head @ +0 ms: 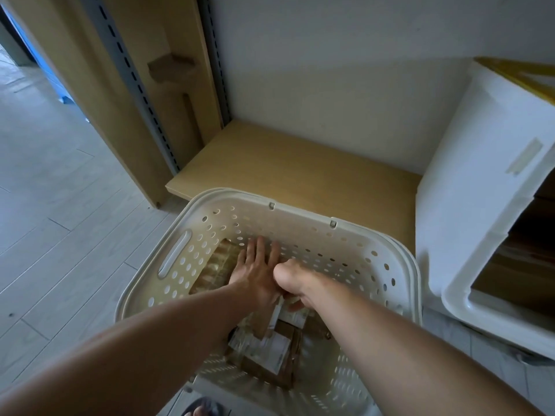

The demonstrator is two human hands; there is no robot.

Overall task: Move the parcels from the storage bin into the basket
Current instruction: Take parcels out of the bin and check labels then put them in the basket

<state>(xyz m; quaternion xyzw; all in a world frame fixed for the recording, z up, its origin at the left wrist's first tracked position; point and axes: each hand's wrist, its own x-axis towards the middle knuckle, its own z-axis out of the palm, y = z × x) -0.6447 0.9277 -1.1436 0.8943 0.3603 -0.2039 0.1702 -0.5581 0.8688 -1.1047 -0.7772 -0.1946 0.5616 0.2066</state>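
Observation:
A cream perforated basket (354,253) stands on the floor below me, with both my arms reaching down into it. My left hand (255,265) lies flat with straight fingers on a brown taped parcel (214,271) at the basket's far left. My right hand (295,285) curls downward around the top edge of a parcel with a white label (277,313) in the middle of the basket; its fingers are mostly hidden. More brown labelled parcels (270,355) lie on the basket floor nearer me. The white storage bin (468,223) stands at the right, brown parcels showing through its front opening (516,265).
A low wooden shelf (300,169) runs behind the basket against a white wall. A metal slotted upright (132,82) and a wooden side panel stand at the left. Pale plank flooring (60,205) spreads to the left. A sandalled foot (204,411) shows at the bottom edge.

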